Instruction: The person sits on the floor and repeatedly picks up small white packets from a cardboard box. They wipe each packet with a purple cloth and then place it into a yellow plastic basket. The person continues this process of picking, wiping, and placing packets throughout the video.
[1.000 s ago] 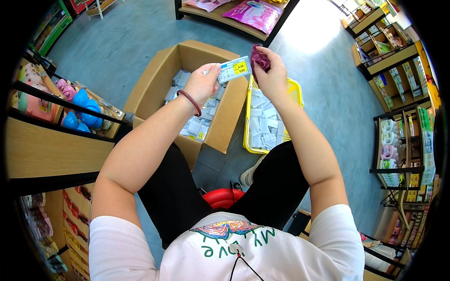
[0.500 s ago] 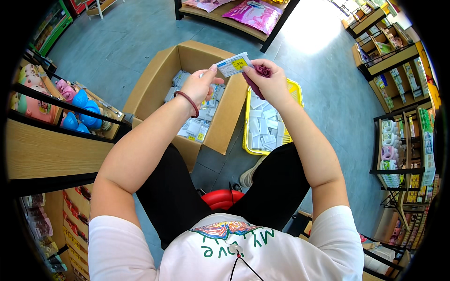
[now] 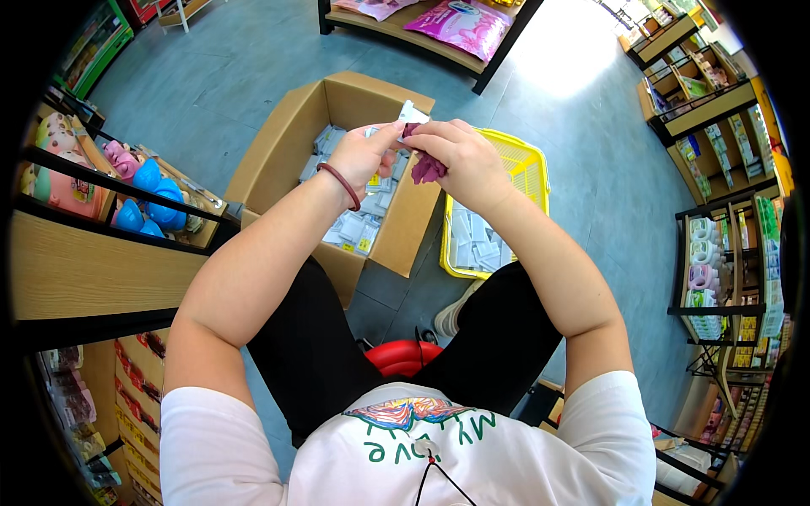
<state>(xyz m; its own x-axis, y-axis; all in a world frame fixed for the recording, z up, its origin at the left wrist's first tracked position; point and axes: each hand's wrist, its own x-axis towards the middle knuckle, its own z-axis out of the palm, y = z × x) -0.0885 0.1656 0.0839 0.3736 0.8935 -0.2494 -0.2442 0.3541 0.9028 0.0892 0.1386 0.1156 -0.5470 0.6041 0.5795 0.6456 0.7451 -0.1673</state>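
My left hand point(image 3: 363, 153), with a dark red band at the wrist, is closed on a small white label holder point(image 3: 408, 112), mostly covered by my fingers. My right hand point(image 3: 469, 160) grips a crumpled maroon cloth point(image 3: 427, 169) against that holder, fingers meeting the left hand's fingertips. Below both hands stands an open cardboard box point(image 3: 396, 240) with many label holders point(image 3: 350, 223) inside. To its right, a yellow plastic basket point(image 3: 527, 152) holds more white holders.
A wooden shelf point(image 3: 126, 270) with colourful plastic goods is at the left. A rack with pink bags point(image 3: 451, 29) stands ahead, and product shelves point(image 3: 709, 261) line the right. My legs flank a red object point(image 3: 396, 358) below me, on a grey tiled floor point(image 3: 169, 84).
The label card has turned, so its yellow printed face is now hidden. My right hand moved left and down with the cloth, onto the holder in my left hand.
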